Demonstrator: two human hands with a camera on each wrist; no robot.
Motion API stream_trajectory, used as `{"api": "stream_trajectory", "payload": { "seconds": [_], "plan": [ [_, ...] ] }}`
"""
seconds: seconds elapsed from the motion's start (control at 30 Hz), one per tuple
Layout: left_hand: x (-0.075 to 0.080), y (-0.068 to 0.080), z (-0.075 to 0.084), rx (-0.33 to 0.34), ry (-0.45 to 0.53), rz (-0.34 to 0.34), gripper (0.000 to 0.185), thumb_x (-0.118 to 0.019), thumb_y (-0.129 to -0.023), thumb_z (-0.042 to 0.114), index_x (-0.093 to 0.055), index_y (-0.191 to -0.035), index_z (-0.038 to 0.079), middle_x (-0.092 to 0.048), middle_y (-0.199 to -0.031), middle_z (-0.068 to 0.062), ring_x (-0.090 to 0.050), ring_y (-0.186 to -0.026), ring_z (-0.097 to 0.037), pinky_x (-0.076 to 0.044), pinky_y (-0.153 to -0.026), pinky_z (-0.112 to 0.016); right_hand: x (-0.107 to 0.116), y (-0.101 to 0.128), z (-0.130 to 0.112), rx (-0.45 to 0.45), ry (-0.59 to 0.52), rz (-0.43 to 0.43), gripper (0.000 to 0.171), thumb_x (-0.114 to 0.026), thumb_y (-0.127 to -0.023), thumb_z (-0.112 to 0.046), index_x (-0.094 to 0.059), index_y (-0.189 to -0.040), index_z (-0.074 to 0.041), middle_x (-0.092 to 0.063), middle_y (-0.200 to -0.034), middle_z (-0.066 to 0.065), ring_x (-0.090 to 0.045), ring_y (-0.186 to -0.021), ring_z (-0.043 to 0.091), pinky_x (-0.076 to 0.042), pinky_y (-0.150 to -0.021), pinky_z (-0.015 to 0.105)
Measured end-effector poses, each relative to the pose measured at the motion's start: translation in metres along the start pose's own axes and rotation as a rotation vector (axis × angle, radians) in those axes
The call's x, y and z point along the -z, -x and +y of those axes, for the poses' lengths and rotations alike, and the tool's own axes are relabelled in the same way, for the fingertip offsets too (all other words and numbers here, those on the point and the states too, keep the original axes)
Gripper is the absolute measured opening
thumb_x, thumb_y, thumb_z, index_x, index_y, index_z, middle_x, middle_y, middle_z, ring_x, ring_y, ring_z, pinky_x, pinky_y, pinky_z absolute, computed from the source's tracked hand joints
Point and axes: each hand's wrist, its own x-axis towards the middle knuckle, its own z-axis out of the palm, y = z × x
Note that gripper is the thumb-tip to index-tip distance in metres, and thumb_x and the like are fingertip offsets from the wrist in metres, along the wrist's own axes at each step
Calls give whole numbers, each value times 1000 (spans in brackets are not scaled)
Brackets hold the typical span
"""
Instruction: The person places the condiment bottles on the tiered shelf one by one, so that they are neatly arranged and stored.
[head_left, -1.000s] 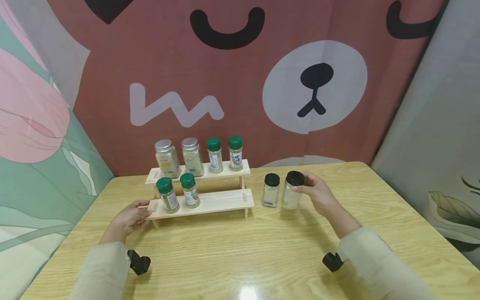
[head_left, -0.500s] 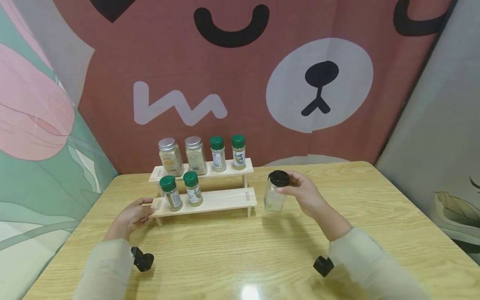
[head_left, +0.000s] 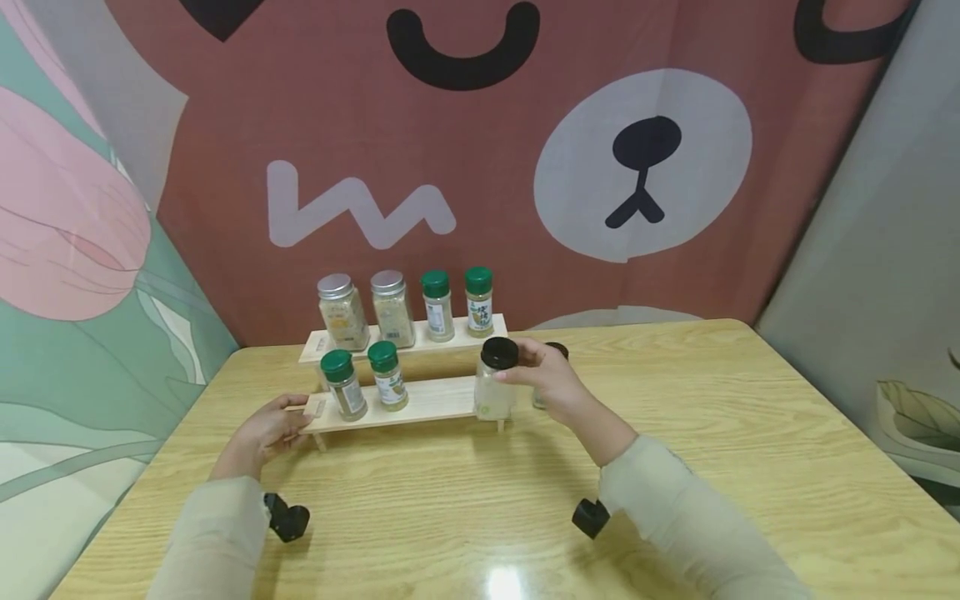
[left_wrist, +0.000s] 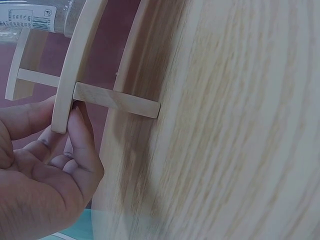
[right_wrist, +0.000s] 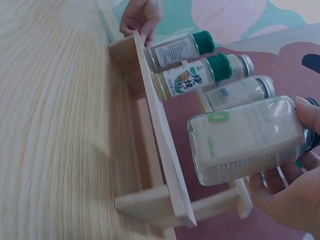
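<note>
A two-tier wooden rack (head_left: 435, 398) stands on the table (head_left: 465, 500). My right hand (head_left: 536, 375) grips a clear jar with a black lid (head_left: 495, 382) by its top and holds it just above the right end of the lower shelf (right_wrist: 161, 150). In the right wrist view the jar (right_wrist: 245, 140) is a small gap from the board. My left hand (head_left: 291, 418) holds the left end of the lower shelf, its fingertips (left_wrist: 75, 130) pinching the board's edge. Two green-lidded bottles (head_left: 366, 382) stand on the lower shelf.
The upper shelf carries two silver-lidded jars (head_left: 363, 307) and two green-lidded bottles (head_left: 457, 300). A second black-lidded jar (head_left: 557, 350) stands on the table behind my right hand, mostly hidden. A printed cloth backdrop (head_left: 480, 167) rises right behind the rack.
My right hand lifted one black-lidded jar off the table and carried it left to the right end of the lower shelf. The other jar stayed put; my left hand has not moved.
</note>
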Motion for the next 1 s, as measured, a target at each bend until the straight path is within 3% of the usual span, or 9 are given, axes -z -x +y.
{"api": "stream_trajectory", "payload": {
  "seconds": [0.13, 0.3, 0.73, 1.0],
  "plan": [
    [0, 0, -1, -9, 6, -3, 47, -46, -86, 0, -22, -126, -5, -47, -85, -3, -50, -62, -8, -44, -58, -24, -12, -10, 3, 28, -30, -37, 43, -63, -71, 5, -49, -112, 7, -57, -91, 0, -51, -87, 17, -37, -82, 34],
    [0, 0, -1, -11, 3, -5, 47, -46, -86, 0, -22, -126, -5, -47, -85, -3, -50, -63, -9, -44, -59, -25, -24, -20, 9, -6, -28, -51, 41, -63, -71, 6, -51, -110, 5, -57, -91, 0, -52, -85, 15, -40, -77, 29],
    [0, 1, -1, -4, -4, 0, 47, -45, -86, -1, -21, -126, -5, -44, -90, -6, -49, -63, -9, -44, -60, -25, -49, -42, 18, -24, 115, -67, 44, -65, -72, 2, -52, -114, 1, -58, -99, 10, -53, -88, 16, -43, -78, 29],
    [0, -1, -1, 0, -7, 17, 47, -44, -86, -1, -21, -127, -4, -41, -93, -7, -49, -65, -9, -44, -61, -24, -57, -52, 22, -30, 189, -48, 48, -69, -71, -5, -52, -116, -2, -58, -101, 9, -53, -91, 17, -43, -77, 27]
  ]
}}
